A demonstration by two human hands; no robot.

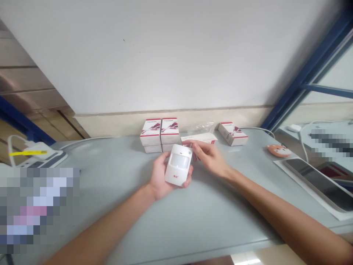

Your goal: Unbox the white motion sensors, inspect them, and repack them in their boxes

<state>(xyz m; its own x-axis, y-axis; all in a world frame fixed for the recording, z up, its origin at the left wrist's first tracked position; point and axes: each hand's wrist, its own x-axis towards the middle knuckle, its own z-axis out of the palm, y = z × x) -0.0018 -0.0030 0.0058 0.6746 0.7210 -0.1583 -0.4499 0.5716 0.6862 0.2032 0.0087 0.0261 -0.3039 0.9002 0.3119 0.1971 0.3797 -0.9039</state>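
My left hand (160, 178) cradles a white motion-sensor device (178, 164) with a curved lens window, fingers wrapped round its sides, just above the grey table (193, 217). My right hand (210, 156) is at the device's top right corner, thumb and fingers pinched together there on something small that I cannot make out. Behind the hands stand two white-and-red boxes (160, 134) side by side, stacked on others. An open flat box (199, 138) lies right behind my right hand.
Another white-and-red box (233, 133) lies at the back right, a clear plastic bag (205, 127) beside it. A tablet (321, 182) on white paper is at the right, near an orange round object (278, 150) and a white cable (300, 141). A white device (35, 152) sits far left.
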